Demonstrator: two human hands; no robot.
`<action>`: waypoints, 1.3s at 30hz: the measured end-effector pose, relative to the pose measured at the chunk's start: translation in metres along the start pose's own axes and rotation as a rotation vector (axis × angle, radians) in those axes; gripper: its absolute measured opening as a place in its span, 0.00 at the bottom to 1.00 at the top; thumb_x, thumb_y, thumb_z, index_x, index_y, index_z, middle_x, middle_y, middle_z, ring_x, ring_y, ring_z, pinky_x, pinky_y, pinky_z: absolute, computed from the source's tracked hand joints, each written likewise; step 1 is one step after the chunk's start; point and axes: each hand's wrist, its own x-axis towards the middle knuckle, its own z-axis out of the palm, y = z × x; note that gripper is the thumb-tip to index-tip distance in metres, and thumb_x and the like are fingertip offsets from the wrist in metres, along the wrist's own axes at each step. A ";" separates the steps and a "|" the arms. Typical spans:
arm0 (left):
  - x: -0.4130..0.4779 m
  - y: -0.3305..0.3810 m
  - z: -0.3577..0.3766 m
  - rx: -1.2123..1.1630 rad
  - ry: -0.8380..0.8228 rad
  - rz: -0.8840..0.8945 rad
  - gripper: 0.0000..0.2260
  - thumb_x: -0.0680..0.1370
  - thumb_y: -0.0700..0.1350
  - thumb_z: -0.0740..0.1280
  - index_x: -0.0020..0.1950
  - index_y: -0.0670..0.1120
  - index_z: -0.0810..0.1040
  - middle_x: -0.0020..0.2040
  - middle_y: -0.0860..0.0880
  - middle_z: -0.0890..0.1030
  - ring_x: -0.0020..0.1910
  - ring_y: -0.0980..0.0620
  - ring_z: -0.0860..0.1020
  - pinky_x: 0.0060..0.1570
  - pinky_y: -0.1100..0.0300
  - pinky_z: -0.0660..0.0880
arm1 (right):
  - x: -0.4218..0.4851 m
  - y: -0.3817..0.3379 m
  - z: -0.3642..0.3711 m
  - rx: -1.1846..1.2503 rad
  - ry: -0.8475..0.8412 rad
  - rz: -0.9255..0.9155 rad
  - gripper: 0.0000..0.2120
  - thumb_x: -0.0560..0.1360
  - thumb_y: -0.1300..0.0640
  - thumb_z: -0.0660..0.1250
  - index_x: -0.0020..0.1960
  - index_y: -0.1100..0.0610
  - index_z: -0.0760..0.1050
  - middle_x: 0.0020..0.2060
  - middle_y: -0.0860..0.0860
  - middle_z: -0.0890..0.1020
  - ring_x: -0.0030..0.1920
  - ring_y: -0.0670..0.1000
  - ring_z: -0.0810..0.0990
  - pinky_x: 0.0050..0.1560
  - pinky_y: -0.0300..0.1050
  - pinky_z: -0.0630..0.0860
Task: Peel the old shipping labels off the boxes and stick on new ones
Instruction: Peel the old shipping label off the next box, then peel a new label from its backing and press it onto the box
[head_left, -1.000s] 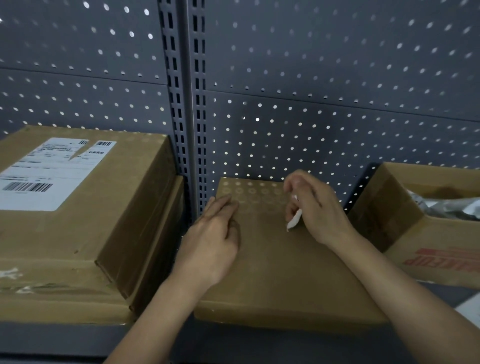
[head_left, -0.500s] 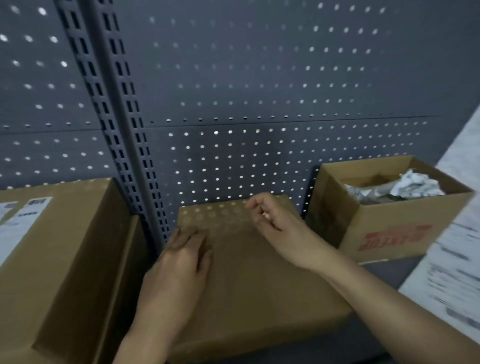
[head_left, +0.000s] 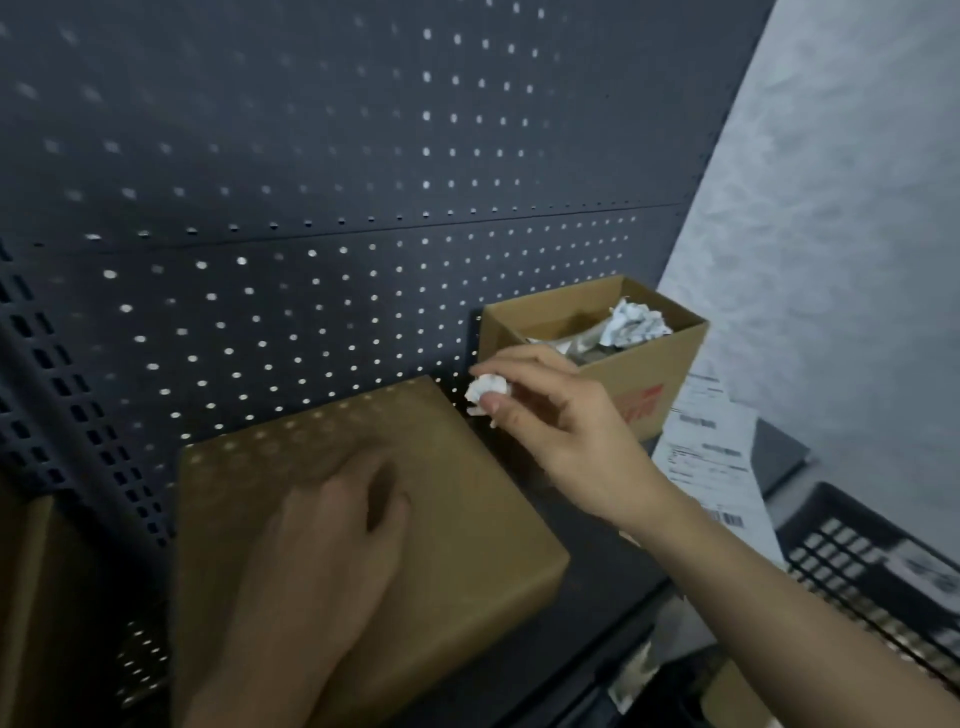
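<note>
Two boxes on a shelf (head_left: 613, 566), pegboard (head_left: 311, 208) behind: closed box (head_left: 467, 499) under the flat left hand (head_left: 322, 551), open box (head_left: 660, 364); right hand (head_left: 571, 436) fingers (head_left: 519, 358) pinch one wad (head_left: 485, 387).

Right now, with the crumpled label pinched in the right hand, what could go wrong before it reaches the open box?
1. The right hand pinches the crumpled label by fingertips, short of the open box; it could drop into the gap beside the closed box.
2. If sticky, it may cling on release.
3. An overshoot could land on the label sheets.
</note>
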 end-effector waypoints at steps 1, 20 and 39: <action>0.001 0.007 0.003 -0.012 -0.011 0.018 0.16 0.77 0.57 0.61 0.64 0.59 0.74 0.54 0.55 0.82 0.53 0.50 0.79 0.54 0.54 0.74 | -0.001 0.002 -0.007 -0.019 0.028 0.007 0.10 0.78 0.58 0.68 0.59 0.55 0.80 0.57 0.47 0.75 0.57 0.43 0.75 0.59 0.35 0.70; 0.003 0.129 0.122 -0.064 -0.082 0.312 0.08 0.79 0.53 0.61 0.55 0.54 0.77 0.50 0.57 0.77 0.49 0.57 0.76 0.48 0.53 0.77 | 0.045 0.078 -0.138 -0.075 0.278 0.000 0.07 0.75 0.55 0.72 0.52 0.53 0.84 0.44 0.43 0.85 0.46 0.39 0.82 0.50 0.39 0.78; -0.003 0.168 0.205 0.101 -0.289 0.136 0.18 0.75 0.58 0.65 0.60 0.49 0.77 0.57 0.53 0.77 0.59 0.50 0.71 0.58 0.54 0.71 | 0.070 0.114 -0.152 -0.328 0.012 -0.099 0.08 0.77 0.49 0.67 0.45 0.49 0.83 0.48 0.48 0.73 0.50 0.45 0.73 0.56 0.45 0.69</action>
